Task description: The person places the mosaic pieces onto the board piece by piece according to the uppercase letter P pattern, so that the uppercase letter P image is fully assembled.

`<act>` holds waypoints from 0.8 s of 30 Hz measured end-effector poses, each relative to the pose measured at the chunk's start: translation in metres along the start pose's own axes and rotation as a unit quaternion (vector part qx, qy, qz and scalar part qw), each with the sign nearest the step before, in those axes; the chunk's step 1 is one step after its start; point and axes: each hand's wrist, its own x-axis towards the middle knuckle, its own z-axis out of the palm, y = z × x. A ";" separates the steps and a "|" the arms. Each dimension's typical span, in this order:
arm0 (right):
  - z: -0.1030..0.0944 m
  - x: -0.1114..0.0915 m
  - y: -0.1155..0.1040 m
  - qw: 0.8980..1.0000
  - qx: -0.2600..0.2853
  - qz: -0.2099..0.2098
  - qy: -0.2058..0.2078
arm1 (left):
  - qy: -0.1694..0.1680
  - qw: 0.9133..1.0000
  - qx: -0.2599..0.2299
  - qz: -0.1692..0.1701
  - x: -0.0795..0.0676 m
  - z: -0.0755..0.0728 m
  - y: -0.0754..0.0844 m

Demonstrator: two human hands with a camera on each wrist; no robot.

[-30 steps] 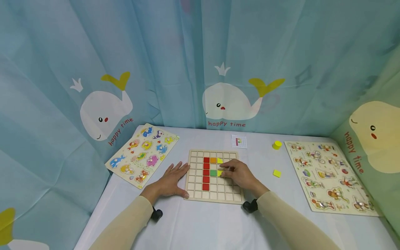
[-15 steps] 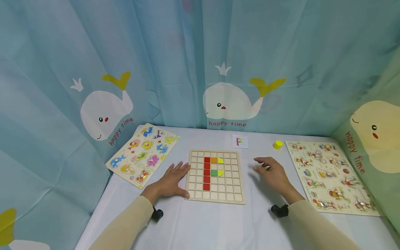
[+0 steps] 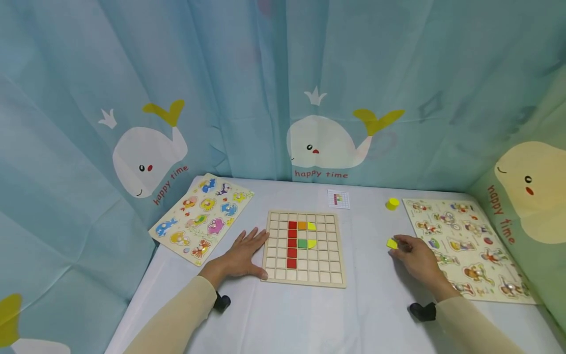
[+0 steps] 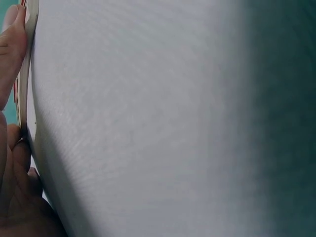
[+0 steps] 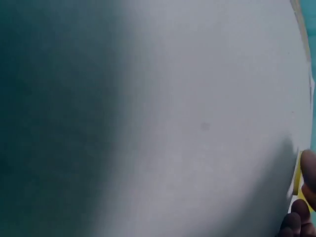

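Observation:
My right hand (image 3: 417,259) is at a yellow square tile (image 3: 391,243) on the table, thumb and fingertips pinching its right side. In the right wrist view the tile's yellow edge (image 5: 297,175) shows beside the thumb. The left hand (image 3: 240,255) lies spread against the left edge of a wooden grid board (image 3: 274,275), thumb at its lower corner. On the board are a column of red squares (image 3: 292,243), an orange square (image 3: 302,225), a green square (image 3: 302,244) and two yellow rounded-corner pieces, an upper one (image 3: 311,226) and a lower one (image 3: 312,244).
A small printed pattern card (image 3: 338,199) lies behind the board. Farther right stands a yellow stack of round pieces (image 3: 392,204). Picture-puzzle boards flank the table: sea animals (image 3: 201,216) on the left, figures (image 3: 470,250) on the right. A whale-print curtain (image 3: 247,98) hangs behind.
The right hand has left the lower yellow rounded piece on the board and moved right to the yellow square tile. The left hand has stayed at the board's edge.

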 end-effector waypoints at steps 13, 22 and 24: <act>0.002 0.007 -0.003 1.000 -0.021 0.009 -0.013 | 0.001 1.000 0.005 0.008 0.001 0.000 -0.002; 0.003 0.009 0.002 1.000 -0.023 0.021 -0.004 | 0.002 1.000 0.005 0.009 0.001 0.002 -0.003; 0.004 0.009 0.001 1.000 -0.018 0.025 0.000 | 0.003 1.000 0.007 0.010 0.001 0.002 -0.003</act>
